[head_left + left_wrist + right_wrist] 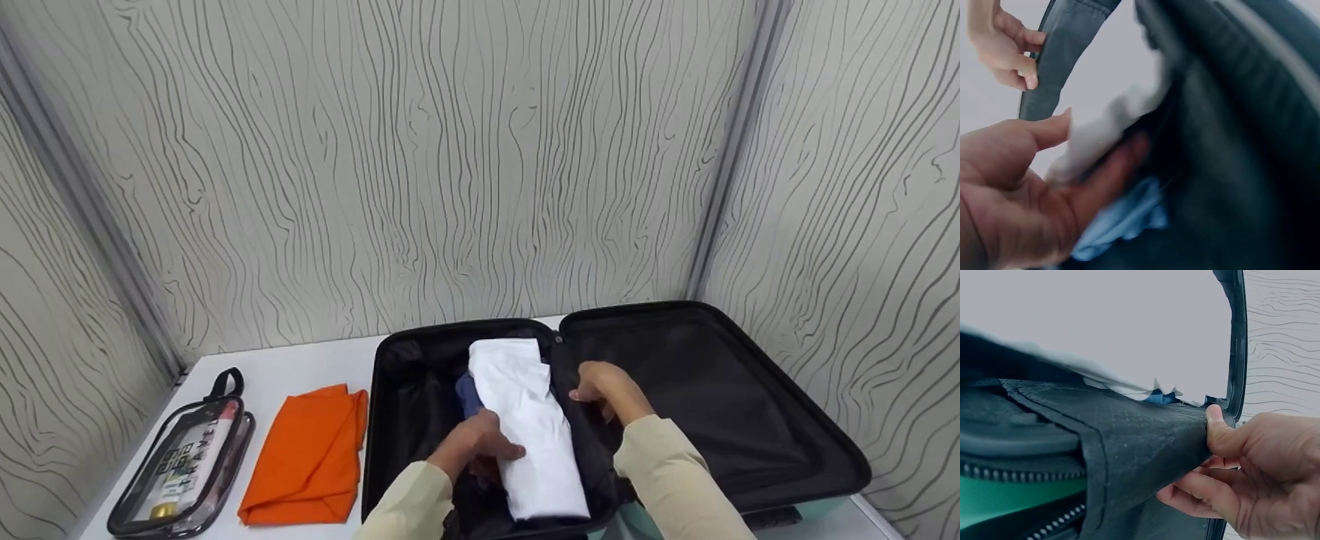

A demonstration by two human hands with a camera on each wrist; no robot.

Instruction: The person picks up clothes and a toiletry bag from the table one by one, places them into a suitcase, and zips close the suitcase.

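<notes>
A white folded cloth (529, 427) lies lengthwise in the left half of an opened black-lined suitcase (409, 420), over a blue cloth (468, 396). My left hand (480, 442) is at the left edge of the white cloth, thumb on top and fingers at its side, the edge between them; its fingers (1112, 174) are blurred in the left wrist view. My right hand (611, 390) pinches the black fabric flap (1145, 444) along the suitcase's hinge between thumb and fingers. Another light blue cloth part (1129, 216) shows below the left hand.
An orange folded cloth (307, 457) lies on the white table (300, 371) left of the suitcase. Farther left is a clear travel pouch (184, 465) with black trim and toiletries inside. The suitcase's other half (697, 397) lies open at right. Patterned walls (450, 165) enclose the table.
</notes>
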